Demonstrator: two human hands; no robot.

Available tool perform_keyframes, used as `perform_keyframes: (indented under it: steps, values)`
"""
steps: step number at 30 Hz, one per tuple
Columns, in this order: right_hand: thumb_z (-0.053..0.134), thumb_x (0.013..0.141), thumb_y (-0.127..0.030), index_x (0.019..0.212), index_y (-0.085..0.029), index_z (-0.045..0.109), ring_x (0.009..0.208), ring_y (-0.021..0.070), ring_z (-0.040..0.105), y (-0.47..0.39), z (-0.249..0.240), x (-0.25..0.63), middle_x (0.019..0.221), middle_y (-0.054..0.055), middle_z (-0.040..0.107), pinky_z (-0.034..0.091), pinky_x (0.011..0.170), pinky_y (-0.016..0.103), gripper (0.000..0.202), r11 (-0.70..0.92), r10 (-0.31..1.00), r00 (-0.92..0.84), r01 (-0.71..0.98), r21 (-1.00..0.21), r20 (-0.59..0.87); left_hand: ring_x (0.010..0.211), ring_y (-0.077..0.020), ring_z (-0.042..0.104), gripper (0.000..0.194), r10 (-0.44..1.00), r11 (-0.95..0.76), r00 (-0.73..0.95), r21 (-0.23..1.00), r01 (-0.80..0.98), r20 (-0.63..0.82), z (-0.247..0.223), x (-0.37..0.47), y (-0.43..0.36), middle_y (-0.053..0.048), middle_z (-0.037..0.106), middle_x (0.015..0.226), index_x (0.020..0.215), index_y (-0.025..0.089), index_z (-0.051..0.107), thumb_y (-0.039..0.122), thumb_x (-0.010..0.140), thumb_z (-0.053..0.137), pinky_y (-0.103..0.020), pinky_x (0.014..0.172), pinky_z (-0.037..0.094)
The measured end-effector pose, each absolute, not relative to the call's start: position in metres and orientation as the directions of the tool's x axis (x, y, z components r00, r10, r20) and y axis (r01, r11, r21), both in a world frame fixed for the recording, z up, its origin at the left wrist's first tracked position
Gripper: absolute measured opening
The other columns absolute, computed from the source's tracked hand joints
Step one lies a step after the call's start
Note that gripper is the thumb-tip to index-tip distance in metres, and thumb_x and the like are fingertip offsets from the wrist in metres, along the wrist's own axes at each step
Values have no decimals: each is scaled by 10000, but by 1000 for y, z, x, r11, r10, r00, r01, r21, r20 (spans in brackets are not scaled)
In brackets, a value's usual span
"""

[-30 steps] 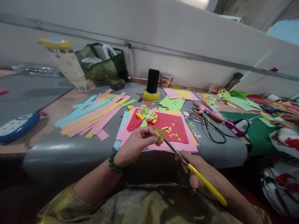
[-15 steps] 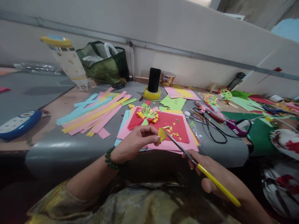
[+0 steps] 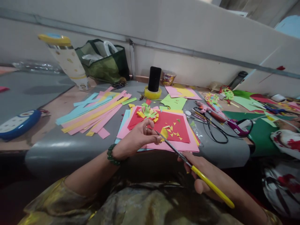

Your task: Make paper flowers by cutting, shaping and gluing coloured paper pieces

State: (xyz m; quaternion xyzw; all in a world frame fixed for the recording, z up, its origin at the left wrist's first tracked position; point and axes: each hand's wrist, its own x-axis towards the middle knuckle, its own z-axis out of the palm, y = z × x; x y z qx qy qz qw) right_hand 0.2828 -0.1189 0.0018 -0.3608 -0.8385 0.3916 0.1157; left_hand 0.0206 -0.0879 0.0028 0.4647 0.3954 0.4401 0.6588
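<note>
Between the thumb and fingers of my left hand [image 3: 142, 136] is a small folded piece of yellow paper [image 3: 164, 133]. My right hand [image 3: 199, 170] grips yellow-handled scissors [image 3: 212, 187], whose blades reach up to the left and meet the yellow paper. Beneath the hands, red paper [image 3: 182, 123] lies over a pile of pink paper [image 3: 187, 147]. Small yellow paper scraps [image 3: 172, 133] are scattered on the red sheet. Just beyond my left hand sits a green and yellow paper flower [image 3: 147, 112].
Coloured paper strips [image 3: 93, 112] lie to the left. A phone [image 3: 154, 79] stands in a yellow tape roll [image 3: 152, 93] at the back. A tumbler [image 3: 67, 62] and green bag [image 3: 105, 62] stand back left. Tools and a black cable [image 3: 213, 134] lie right, near another person's sleeve [image 3: 287, 140].
The scissors and my right hand have shifted left, bringing the blades across the yellow paper. My left hand has turned slightly and still holds the paper.
</note>
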Motion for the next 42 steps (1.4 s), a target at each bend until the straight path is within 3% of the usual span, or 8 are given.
perform_keyframes:
  steps: [8, 18, 26, 29, 32, 35, 39, 42]
  values:
    - [251, 643, -1003, 1139, -163, 576, 629, 141, 388, -116, -8, 287, 776, -10, 509, 356, 538, 255, 1029, 361, 709, -693, 513, -779, -128, 641, -169, 699, 441, 947, 167, 301, 973, -160, -114, 4, 20, -88, 34, 712, 615, 834, 234, 416, 191, 634, 807, -243, 584, 461]
    - [235, 570, -1031, 1035, -188, 578, 629, 147, 379, -115, -6, 283, 761, -15, 491, 381, 580, 269, 1022, 353, 723, -679, 516, -781, -122, 661, -146, 692, 467, 941, 153, 329, 968, -199, -81, 1, 18, -87, 40, 720, 628, 840, 232, 404, 204, 645, 827, -237, 632, 470]
    - [280, 606, -1022, 1192, -169, 591, 635, 162, 464, -117, 2, 284, 803, 19, 567, 434, 548, 272, 1080, 392, 712, -696, 509, -767, -98, 651, -156, 673, 471, 951, 131, 303, 970, -205, -64, 0, 17, -88, 44, 685, 618, 830, 230, 437, 262, 630, 863, -244, 612, 448]
    - [320, 643, -1011, 1167, -187, 596, 613, 168, 506, -117, 0, 291, 832, 47, 618, 455, 525, 283, 1015, 320, 737, -670, 460, -828, -88, 614, -143, 636, 450, 966, 117, 252, 962, -246, -53, 2, 17, -90, 59, 655, 593, 900, 216, 528, 276, 623, 877, -255, 636, 461]
    - [442, 810, -868, 1054, -207, 593, 577, 153, 518, -118, -1, 287, 820, 48, 644, 451, 498, 276, 720, 231, 843, -538, 388, -892, -15, 608, -132, 604, 372, 974, 96, 222, 959, -267, -36, 3, 21, -93, 43, 639, 615, 850, 187, 615, 305, 618, 881, -261, 640, 466]
    - [663, 865, -581, 1043, -234, 563, 717, 182, 624, -118, -1, 269, 889, 51, 686, 527, 624, 290, 403, 227, 937, -332, 340, -913, 110, 641, -133, 595, 314, 972, 87, 232, 961, -262, -24, 2, 30, -98, 15, 640, 653, 694, 172, 624, 336, 619, 880, -260, 657, 475]
    - [720, 840, -431, 984, -251, 528, 773, 181, 667, -113, -4, 239, 873, 23, 685, 571, 704, 311, 300, 276, 946, -226, 194, -941, 231, 651, -137, 601, 338, 962, 140, 267, 941, -309, -55, -3, 43, -102, 11, 651, 671, 671, 170, 629, 352, 593, 903, -261, 671, 484]
    - [705, 849, -391, 979, -253, 512, 734, 154, 648, -108, -7, 226, 836, -4, 640, 568, 659, 281, 270, 317, 935, -210, 122, -941, 287, 643, -127, 597, 360, 953, 175, 294, 917, -360, -66, -5, 48, -103, 17, 653, 658, 663, 165, 629, 353, 575, 923, -248, 666, 481]
